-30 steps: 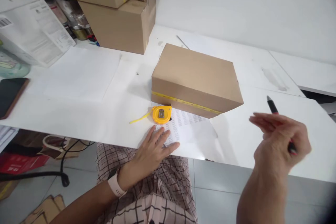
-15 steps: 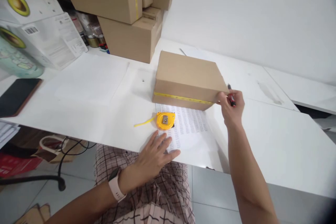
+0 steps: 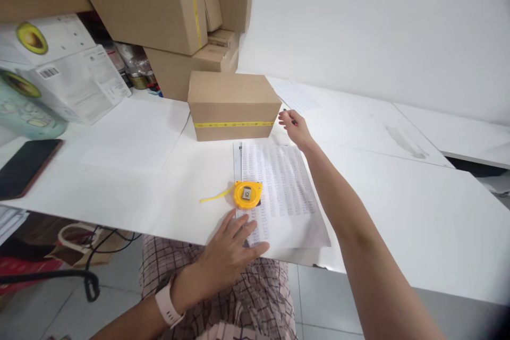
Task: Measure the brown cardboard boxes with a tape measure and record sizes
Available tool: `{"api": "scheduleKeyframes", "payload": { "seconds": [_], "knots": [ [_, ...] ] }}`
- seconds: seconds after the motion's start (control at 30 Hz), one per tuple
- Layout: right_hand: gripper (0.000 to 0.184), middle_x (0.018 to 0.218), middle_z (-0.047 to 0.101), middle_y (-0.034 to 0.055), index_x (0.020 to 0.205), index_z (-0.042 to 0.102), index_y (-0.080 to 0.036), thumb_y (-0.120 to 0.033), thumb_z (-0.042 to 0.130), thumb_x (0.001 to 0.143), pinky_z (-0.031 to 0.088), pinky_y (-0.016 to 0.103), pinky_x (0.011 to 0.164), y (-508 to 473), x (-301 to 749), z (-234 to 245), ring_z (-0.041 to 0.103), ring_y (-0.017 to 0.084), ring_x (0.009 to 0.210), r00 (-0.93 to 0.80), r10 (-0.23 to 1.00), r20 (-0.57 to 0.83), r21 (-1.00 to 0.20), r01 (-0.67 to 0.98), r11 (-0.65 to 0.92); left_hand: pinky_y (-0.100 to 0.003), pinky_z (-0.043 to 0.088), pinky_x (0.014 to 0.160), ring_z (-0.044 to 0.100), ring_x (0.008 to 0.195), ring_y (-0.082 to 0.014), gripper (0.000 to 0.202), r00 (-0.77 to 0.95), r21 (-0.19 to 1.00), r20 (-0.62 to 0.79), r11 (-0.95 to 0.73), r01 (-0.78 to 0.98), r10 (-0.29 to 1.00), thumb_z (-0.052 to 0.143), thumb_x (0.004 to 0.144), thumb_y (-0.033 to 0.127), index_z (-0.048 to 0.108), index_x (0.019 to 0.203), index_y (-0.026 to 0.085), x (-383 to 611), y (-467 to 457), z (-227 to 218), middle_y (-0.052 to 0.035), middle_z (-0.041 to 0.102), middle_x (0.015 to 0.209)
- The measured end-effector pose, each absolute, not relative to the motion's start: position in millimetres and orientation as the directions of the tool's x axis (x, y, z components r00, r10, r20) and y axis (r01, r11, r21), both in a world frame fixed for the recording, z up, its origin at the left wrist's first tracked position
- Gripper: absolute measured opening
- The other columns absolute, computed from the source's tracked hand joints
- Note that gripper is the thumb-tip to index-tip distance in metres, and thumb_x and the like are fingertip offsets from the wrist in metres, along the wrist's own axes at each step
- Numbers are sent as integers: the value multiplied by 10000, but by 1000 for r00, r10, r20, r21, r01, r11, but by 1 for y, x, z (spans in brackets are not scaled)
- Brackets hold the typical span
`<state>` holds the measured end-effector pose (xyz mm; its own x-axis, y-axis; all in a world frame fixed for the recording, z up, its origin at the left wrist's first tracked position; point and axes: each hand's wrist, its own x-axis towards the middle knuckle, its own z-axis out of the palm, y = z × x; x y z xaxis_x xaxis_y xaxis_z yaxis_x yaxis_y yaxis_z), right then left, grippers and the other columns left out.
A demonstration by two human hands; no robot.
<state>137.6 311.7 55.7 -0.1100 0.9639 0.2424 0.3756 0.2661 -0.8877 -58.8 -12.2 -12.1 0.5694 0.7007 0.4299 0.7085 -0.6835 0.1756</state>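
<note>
A small brown cardboard box (image 3: 231, 101) with a yellow tape band stands on the white table (image 3: 398, 202), far from me. My right hand (image 3: 294, 126) reaches out beside the box's right end, fingers curled round a pen that barely shows. A printed sheet of small figures (image 3: 279, 191) lies on the table in front of the box. A yellow tape measure (image 3: 247, 194) rests on the sheet's left edge with a short strip pulled out. My left hand (image 3: 235, 247) lies flat on the sheet's near corner, fingers spread, a watch on the wrist.
Large cardboard boxes (image 3: 159, 5) are stacked at the back left. White printed packages (image 3: 75, 77) with avocado pictures lean beside them. A dark phone (image 3: 26, 167) lies at the left edge. Another white tabletop (image 3: 458, 127) adjoins at the right. Cables and bags sit on the floor below.
The small box has slid away from me and to the left, uncovering the printed sheet. My right hand followed it outward. My left hand stayed on the sheet.
</note>
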Motion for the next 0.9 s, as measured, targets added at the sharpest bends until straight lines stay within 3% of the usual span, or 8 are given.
{"api": "scheduleKeyframes", "payload": {
  "seconds": [0.1, 0.2, 0.3, 0.37, 0.43, 0.5, 0.7, 0.9],
  "knots": [
    [344, 873, 680, 35, 1026, 588, -204, -510, 473, 917, 515, 313, 762, 283, 171, 36, 642, 150, 765, 135, 962, 236, -879, 452, 152, -623, 405, 1112, 545, 1240, -303, 342, 579, 302, 378, -687, 661, 723, 651, 922, 295, 650, 1261, 333, -67, -16, 4, -93, 631, 1288],
    [436, 777, 656, 14, 963, 630, -209, -612, 625, 798, 500, 349, 768, 241, 215, 11, 618, 178, 735, 292, 925, 242, -789, 614, 12, -543, 435, 1133, 510, 1320, -282, 416, 513, 509, 329, -606, 611, 793, 633, 946, 395, 584, 1354, 328, -81, -5, 34, -80, 577, 1397],
    [468, 735, 634, 0, 930, 614, -212, -642, 663, 752, 495, 329, 686, 205, 238, -3, 582, 171, 677, 282, 940, 191, -815, 579, -8, -429, 503, 1081, 567, 1274, -219, 359, 216, 725, 312, -379, 575, 925, 521, 1002, 311, 542, 1357, 257, -96, 36, 62, -84, 613, 1363],
    [454, 721, 615, -15, 925, 591, -215, -616, 690, 735, 487, 310, 646, 190, 239, -5, 561, 156, 649, 231, 958, 170, -854, 520, 26, -369, 524, 1037, 609, 1225, -205, 301, 9, 817, 199, -171, 550, 980, 526, 971, 236, 571, 1264, 182, -99, 76, 68, -113, 640, 1326],
    [426, 742, 612, -18, 916, 578, -217, -554, 731, 707, 483, 304, 653, 182, 231, -4, 551, 145, 653, 194, 967, 164, -876, 479, 52, -316, 530, 980, 643, 1152, -179, 287, -124, 808, 11, 64, 585, 992, 510, 944, 162, 584, 1222, 156, -96, 114, 64, -117, 675, 1264],
    [380, 770, 613, -14, 896, 576, -216, -484, 746, 687, 475, 302, 675, 180, 223, -3, 538, 137, 665, 179, 970, 167, -885, 461, 67, -321, 541, 898, 686, 1018, -190, 269, -147, 775, -55, 136, 617, 988, 544, 903, 141, 626, 1160, 142, -89, 145, 55, -121, 719, 1144],
    [261, 753, 583, -25, 844, 571, -218, -399, 694, 702, 443, 306, 683, 189, 212, -7, 498, 132, 650, 148, 965, 215, -877, 464, 124, -333, 478, 858, 666, 992, -246, 79, -219, 636, -68, 211, 742, 973, 635, 793, 124, 693, 817, 172, -75, 184, 42, -98, 714, 872],
    [205, 768, 614, -16, 838, 578, -227, -361, 673, 716, 444, 314, 708, 194, 206, -16, 545, 152, 687, 184, 948, 259, -867, 477, 144, -318, 459, 729, 678, 791, -246, 263, -228, 535, -117, 254, 806, 967, 647, 807, 202, 606, 548, 217, -76, 197, 43, -54, 578, 588]
  ]
}}
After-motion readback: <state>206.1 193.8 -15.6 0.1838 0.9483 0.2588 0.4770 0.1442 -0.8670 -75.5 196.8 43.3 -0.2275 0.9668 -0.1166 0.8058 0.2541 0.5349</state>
